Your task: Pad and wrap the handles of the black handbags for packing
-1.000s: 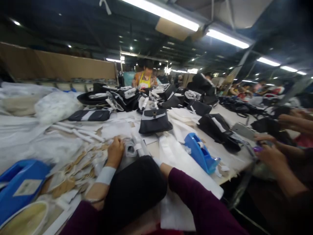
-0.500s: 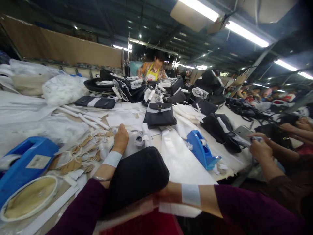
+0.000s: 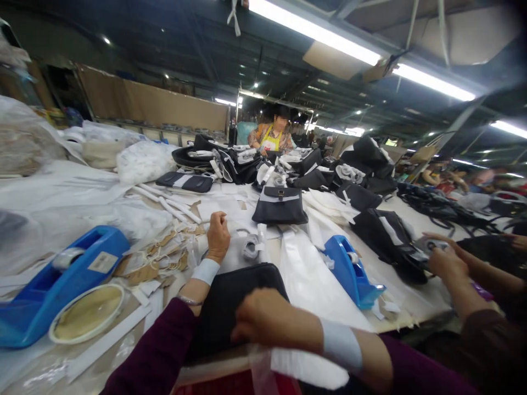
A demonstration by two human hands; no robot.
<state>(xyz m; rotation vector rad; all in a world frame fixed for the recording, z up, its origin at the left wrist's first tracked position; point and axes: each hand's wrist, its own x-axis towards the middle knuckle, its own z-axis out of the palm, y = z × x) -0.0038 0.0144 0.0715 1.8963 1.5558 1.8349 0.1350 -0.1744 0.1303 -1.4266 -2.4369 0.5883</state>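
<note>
The right hand (image 3: pixel 263 321) is hanging over a black bag (image 3: pixel 234 285), bottom middle; the left hand (image 3: pixel 218 237) is sitting past its corner. I can't tell either grip. This bag is showing no pale band; mid-frame, a buckled bag (image 3: pixel 280 213) is wearing one.

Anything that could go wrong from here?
The black bag lies close to the table's near edge, below the right hand; a careless nudge might slide it off. Stringed tags lie loose near the left hand, so the wrist's bracelet might snag a loop.
</note>
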